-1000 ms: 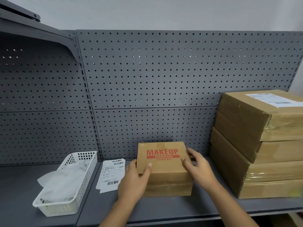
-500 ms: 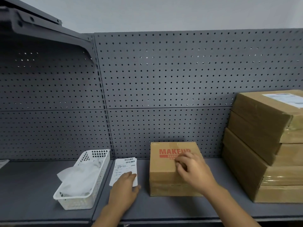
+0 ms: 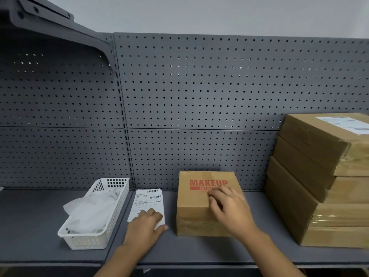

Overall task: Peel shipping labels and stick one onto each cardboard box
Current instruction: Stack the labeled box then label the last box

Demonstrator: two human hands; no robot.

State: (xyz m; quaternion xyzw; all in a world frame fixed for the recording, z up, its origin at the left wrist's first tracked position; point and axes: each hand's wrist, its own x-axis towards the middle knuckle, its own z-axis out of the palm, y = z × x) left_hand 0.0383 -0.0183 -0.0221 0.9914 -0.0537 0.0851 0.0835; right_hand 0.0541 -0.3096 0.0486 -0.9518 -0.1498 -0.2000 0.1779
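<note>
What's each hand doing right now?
Left hand: open, resting on the shipping labels.
Right hand: open, fingertips on the MAKEUP box.

One wide head-worn camera stands close before the MAKEUP box [image 3: 193, 200], looking forward and slightly down; the pegboard panel [image 3: 199, 86] behind the box fills the upper frame.
</note>
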